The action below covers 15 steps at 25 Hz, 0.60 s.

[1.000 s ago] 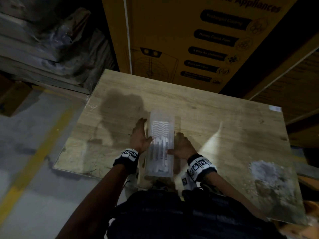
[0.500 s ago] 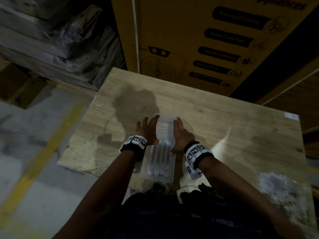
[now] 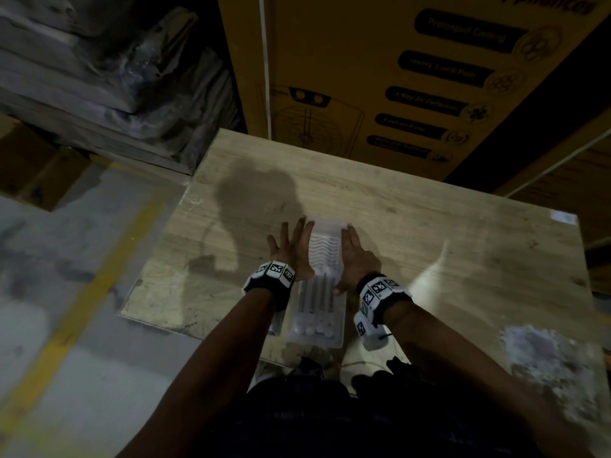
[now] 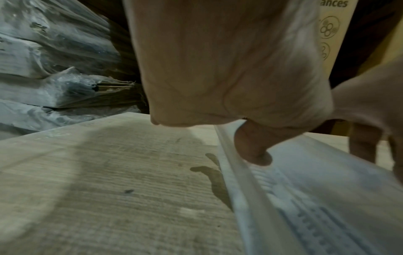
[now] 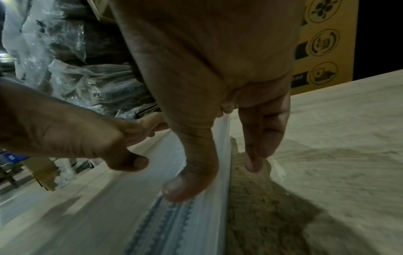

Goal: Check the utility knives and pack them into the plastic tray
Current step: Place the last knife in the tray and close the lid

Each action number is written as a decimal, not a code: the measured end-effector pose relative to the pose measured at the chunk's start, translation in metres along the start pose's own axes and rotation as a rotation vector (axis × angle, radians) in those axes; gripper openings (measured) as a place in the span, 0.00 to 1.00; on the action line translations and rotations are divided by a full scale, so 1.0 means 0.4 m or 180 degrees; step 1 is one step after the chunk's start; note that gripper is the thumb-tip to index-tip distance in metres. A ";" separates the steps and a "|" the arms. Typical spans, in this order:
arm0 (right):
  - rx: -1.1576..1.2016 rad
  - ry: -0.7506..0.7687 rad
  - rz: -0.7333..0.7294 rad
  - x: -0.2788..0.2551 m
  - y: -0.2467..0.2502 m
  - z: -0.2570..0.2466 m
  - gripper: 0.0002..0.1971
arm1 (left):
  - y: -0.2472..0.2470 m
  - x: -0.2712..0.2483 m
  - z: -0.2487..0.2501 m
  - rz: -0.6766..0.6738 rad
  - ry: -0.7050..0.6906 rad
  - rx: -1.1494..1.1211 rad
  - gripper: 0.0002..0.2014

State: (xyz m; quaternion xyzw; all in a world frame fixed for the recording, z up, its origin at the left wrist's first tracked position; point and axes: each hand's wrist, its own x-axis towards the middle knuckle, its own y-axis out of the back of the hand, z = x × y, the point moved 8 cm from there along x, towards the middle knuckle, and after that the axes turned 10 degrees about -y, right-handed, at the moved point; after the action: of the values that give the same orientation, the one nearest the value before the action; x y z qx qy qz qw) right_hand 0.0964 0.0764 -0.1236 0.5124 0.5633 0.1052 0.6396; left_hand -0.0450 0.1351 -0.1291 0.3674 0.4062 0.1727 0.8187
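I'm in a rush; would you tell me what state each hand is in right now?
Left hand: open, fingers straight beside the plastic tray, thumb over its rim.
Right hand: open, fingers straight beside the tray, thumb inside it.

Head overhead; wrists close beside tray (image 3: pixel 325 249)

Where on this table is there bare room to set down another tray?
Bare wood right of the right hand, up to the white stain; left of the left hand, to the table edge; and the far strip between tray and carton. Crowded only at the tray, hands on both sides.
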 end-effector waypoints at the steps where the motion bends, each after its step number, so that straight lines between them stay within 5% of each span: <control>1: 0.0065 -0.0008 0.0022 -0.008 -0.005 0.003 0.78 | -0.003 0.001 -0.006 -0.0017 0.0002 -0.0048 0.56; 11: 0.1748 -0.0323 0.0706 -0.125 -0.064 0.066 0.28 | 0.018 -0.012 -0.039 -0.0295 -0.0129 0.0133 0.54; 15: 0.2264 -0.0522 0.0900 -0.175 -0.075 0.066 0.18 | 0.011 -0.029 -0.047 -0.0008 -0.0435 -0.0126 0.48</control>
State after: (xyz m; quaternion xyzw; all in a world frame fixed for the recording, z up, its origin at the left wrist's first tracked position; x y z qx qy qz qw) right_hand 0.0810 -0.0014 -0.1081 0.7815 0.4353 -0.0508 0.4441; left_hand -0.0666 0.1400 -0.1271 0.3616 0.3463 0.1541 0.8518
